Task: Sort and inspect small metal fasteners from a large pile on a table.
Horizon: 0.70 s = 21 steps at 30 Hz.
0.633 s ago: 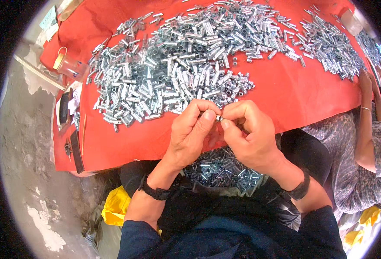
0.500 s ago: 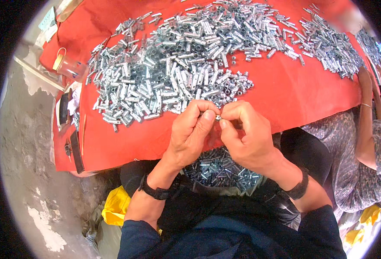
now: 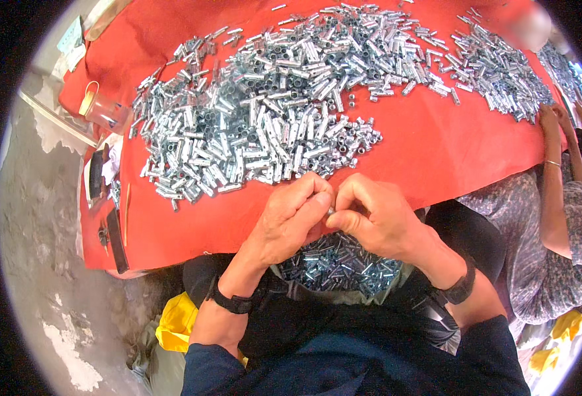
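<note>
My left hand (image 3: 291,216) and my right hand (image 3: 382,218) meet over the table's near edge, fingers closed in a pinch. Between their fingertips shows the end of a small metal piece (image 3: 331,211), mostly hidden by the fingers. Just beyond my hands, a wide heap of short silvery metal tubes (image 3: 264,129) spreads over a red cloth (image 3: 429,145). Many tubes have holes in their sides. Below my hands, in my lap, lies a container with many thin, darker metal pieces (image 3: 343,264).
A clear jar (image 3: 109,113) lies tilted at the left, near a dark flat strip (image 3: 116,241). On the right sits another person in a patterned garment (image 3: 535,251), a hand (image 3: 549,117) at a second tube heap (image 3: 502,79). A yellow bag (image 3: 177,322) lies low on the left.
Both hands have moved down toward me, away from the heap, still together around the small metal piece. Less of the piece shows now. The other person's hand has shifted slightly.
</note>
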### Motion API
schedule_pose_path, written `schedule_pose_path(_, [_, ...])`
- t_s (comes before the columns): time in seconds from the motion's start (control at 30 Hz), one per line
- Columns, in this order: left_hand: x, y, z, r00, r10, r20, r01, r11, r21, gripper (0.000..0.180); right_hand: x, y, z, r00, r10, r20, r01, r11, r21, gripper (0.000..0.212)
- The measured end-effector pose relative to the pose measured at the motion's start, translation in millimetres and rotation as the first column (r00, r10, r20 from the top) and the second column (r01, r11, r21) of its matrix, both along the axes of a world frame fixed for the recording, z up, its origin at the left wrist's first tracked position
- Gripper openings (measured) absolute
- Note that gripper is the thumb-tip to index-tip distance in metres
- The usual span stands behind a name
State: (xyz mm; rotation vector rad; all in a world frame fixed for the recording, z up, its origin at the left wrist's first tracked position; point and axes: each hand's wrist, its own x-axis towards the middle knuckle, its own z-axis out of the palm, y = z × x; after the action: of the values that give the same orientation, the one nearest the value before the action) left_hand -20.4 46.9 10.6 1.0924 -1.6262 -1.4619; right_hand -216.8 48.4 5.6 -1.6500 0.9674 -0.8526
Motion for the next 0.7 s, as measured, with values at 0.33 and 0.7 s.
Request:
schedule_pose_path(0.33, [3,-5,1,0.961,-0.159,0.228,0.135,0.984,0.115,0.017,-11,-8,0,0.98,0.163,-0.117,-0.173,0.982,-0.075,0.023])
schedule_pose_path(0.7, [-27,-74,0,0.653,0.456,0.605,0.309,0.569,-0.762,0.02,-37,-66,-26,0.703,-0.475,-0.529,0.133,0.819,-0.558,0.015])
